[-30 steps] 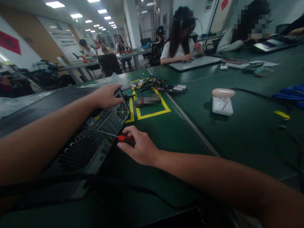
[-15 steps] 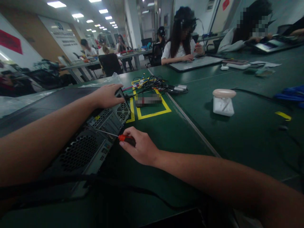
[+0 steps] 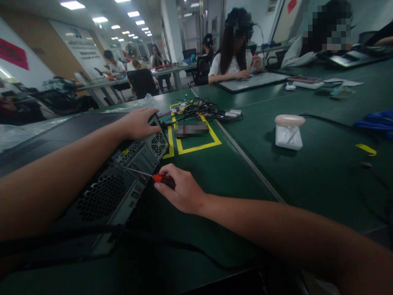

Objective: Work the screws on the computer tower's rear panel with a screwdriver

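A dark computer case (image 3: 104,196) lies on the green table at the left, its vented back panel facing right. My left hand (image 3: 139,124) rests on the far upper edge of the case, fingers apart and holding nothing. My right hand (image 3: 184,188) is closed around the handle of a red and black screwdriver (image 3: 159,179). The shaft points left and its tip meets the back panel, above the large honeycomb vent; the exact contact point is too small to make out.
Beyond the case, tangled cables (image 3: 199,107) and a grey object (image 3: 192,129) lie around yellow tape (image 3: 199,148). A white box (image 3: 288,137) stands to the right. A black strap crosses the foreground. Across the table a person (image 3: 235,53) works at a flat panel (image 3: 253,81).
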The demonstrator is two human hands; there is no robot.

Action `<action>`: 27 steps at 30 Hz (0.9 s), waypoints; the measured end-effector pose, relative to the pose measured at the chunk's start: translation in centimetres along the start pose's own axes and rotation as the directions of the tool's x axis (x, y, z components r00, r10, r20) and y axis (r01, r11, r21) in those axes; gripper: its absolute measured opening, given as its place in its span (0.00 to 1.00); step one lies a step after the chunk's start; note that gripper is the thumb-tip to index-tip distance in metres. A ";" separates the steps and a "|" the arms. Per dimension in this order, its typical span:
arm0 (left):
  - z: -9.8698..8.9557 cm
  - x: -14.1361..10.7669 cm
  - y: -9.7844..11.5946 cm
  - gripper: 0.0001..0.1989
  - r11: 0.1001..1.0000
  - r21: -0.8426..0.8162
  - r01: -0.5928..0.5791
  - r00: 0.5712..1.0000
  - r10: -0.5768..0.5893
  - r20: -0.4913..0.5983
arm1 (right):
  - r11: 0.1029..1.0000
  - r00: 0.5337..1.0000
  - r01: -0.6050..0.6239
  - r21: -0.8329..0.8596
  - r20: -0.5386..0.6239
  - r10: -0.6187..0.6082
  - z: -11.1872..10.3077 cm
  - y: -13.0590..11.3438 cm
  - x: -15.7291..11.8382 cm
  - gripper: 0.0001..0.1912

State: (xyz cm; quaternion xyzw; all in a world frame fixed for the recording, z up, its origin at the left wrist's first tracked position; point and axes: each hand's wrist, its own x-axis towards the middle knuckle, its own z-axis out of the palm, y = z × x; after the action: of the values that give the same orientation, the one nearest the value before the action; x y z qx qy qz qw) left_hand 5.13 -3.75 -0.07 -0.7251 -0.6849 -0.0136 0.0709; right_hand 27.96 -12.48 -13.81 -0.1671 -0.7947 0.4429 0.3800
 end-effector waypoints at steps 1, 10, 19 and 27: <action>0.0 0.0 0.0 0.45 1.000 -0.003 0.000 1.000 0.000 -0.001 | 1.000 1.000 -0.001 -0.001 0.002 0.001 0.0 0.0 0.0 0.10; 0.1 0.1 -0.2 0.43 1.000 0.001 0.007 1.000 -0.007 0.001 | 1.000 1.000 -0.009 -0.015 0.003 0.009 0.0 0.1 0.0 0.10; 0.0 0.0 -0.1 0.43 1.000 0.021 0.005 1.000 -0.005 0.007 | 1.000 1.000 0.010 0.008 -0.015 -0.010 0.3 0.3 0.0 0.10; -0.1 0.0 0.0 0.43 1.000 0.015 0.009 1.000 -0.009 0.010 | 1.000 1.000 0.014 -0.001 -0.011 -0.014 0.1 0.2 0.0 0.10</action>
State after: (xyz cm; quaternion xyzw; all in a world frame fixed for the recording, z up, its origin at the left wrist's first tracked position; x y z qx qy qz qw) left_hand 5.16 -3.76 0.02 -0.7216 -0.6885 -0.0053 0.0727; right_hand 27.83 -12.42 -14.04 -0.1642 -0.7940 0.4388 0.3875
